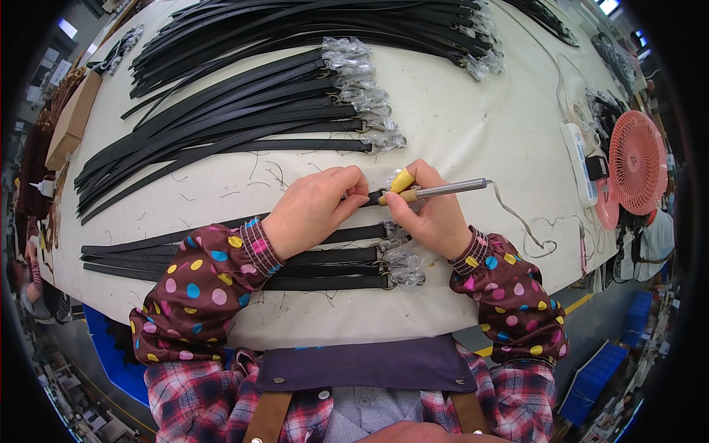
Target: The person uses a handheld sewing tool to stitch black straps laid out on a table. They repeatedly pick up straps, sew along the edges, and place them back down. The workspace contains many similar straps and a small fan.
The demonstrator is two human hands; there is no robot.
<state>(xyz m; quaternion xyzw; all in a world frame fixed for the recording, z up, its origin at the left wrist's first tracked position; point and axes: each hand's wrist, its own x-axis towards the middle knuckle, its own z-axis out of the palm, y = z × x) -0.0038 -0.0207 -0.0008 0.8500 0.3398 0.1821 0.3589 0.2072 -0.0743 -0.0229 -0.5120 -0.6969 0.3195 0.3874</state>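
Observation:
My left hand [314,207] pinches a black strap [373,199] near its end at the middle of the table. My right hand [432,221], with a yellow cover [401,181] on one finger, grips a slim metal pen-like tool [450,187] with a cord, its tip at the strap's end, partly hidden by my fingers. Just below my hands lie several black straps [329,283] with plastic-wrapped buckles [406,269]. A larger bundle of straps [221,111] with wrapped ends [354,74] lies above them.
More straps [310,22] lie at the back of the white table [509,125]. At right are a power strip [578,162], a pink fan [635,159] and loose cords. A cardboard box [74,122] is at left; another person [33,277] is beyond it. Blue crates [591,380] stand below.

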